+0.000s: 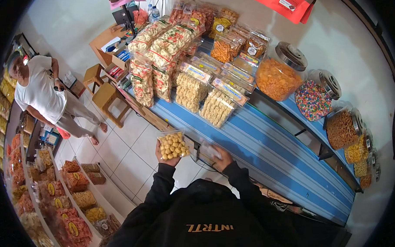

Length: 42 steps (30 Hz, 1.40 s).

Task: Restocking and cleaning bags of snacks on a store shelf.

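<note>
My left hand (170,160) holds up a clear zip bag of round, pale yellow snack balls (173,146), the fingers behind and under it. To its right, near the edge of the blue striped counter (268,149), my right hand (223,158) grips a small translucent plastic piece (211,150), perhaps an empty bag or a wad of labels; which one I cannot tell. Past my hands on the counter stand flat bags of pale noodle-like snacks (218,106) with header cards. Beside these are large bags of white crackers (141,82) with red print.
Lidded jars (279,77) of snacks line a raised shelf at the right. Wooden stools (109,100) stand on the tiled floor beyond the counter's left edge. A person in a white shirt (45,88) stands at the left. Racks of bagged snacks (74,181) fill the lower left.
</note>
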{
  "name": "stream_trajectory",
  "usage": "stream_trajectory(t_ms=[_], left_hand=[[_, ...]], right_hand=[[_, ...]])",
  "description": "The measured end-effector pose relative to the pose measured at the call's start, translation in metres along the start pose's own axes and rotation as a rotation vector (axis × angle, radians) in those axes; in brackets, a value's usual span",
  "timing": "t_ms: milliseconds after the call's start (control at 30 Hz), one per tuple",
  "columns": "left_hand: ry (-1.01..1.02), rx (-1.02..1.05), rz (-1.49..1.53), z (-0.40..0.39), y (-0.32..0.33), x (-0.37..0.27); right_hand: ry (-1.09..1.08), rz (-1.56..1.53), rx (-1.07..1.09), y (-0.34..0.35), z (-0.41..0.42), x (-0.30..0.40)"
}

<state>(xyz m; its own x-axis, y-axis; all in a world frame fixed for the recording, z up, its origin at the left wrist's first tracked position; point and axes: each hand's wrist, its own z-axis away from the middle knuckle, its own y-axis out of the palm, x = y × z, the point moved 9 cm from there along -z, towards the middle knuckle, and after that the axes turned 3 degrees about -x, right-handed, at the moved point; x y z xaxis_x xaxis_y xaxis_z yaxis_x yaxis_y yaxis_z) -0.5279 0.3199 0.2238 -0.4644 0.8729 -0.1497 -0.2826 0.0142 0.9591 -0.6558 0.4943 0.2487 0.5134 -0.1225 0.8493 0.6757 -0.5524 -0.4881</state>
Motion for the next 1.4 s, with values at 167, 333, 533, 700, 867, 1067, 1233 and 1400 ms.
stream_trajectory(t_ms=[167,333,533,700,867,1067,1233,1400], left_hand=[[-0.025,0.004,-0.039,0.012,0.012,0.001],[-0.205,0.064,-0.123,0.020,0.034,0.027],[-0.397,0.045,-0.358,0.005,0.005,0.051],[-0.393,0.009,-1.128,-0.031,-0.041,0.070],[-0.005,0.278,-1.700,-0.044,0.001,0.127],[0.170,0.168,-1.549,-0.072,0.017,0.183],[0.125,0.068,-1.405,-0.139,0.015,0.222],[0.306,0.090,-1.495,-0.197,0.016,0.271]], right_hand=[[0.021,0.117,-0.165,0.019,-0.037,-0.022],[0.105,0.186,-0.038,0.056,-0.040,-0.061],[0.729,-0.906,-0.165,0.053,0.022,-0.080],[0.750,-0.872,-0.095,0.021,0.057,-0.023],[0.635,-0.786,-0.381,-0.002,0.105,-0.081],[0.475,-0.691,-0.580,-0.060,0.109,-0.099],[0.358,-0.494,-0.675,-0.114,0.064,-0.147],[0.371,-0.394,-0.712,-0.178,0.006,-0.229]])
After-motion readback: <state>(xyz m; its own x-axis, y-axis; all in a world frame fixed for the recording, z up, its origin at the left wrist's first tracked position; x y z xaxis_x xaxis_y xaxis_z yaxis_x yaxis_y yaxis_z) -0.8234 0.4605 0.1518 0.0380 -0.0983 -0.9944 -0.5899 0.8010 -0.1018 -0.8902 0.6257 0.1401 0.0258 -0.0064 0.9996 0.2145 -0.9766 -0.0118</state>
